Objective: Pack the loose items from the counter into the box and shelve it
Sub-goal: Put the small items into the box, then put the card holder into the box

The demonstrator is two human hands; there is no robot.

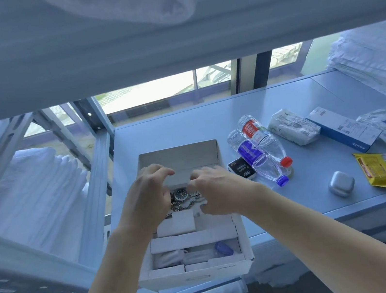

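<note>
Both our hands, left hand (pixel 147 194) and right hand (pixel 215 189), hover with curled fingers over the box (pixel 244 245) on the counter (pixel 318 171) (whether they pinch anything, we cannot tell); we should settle the watch (pixel 180 194) flat before fetching bottles (pixel 261 150).

We reach both bare forearms forward, left hand (pixel 149 196) and right hand (pixel 216 191) close together, fingers curled downward.

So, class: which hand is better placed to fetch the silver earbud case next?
Probably the right hand: the silver earbud case lies on its side, right of the box, needing no cross-body reach.
</note>
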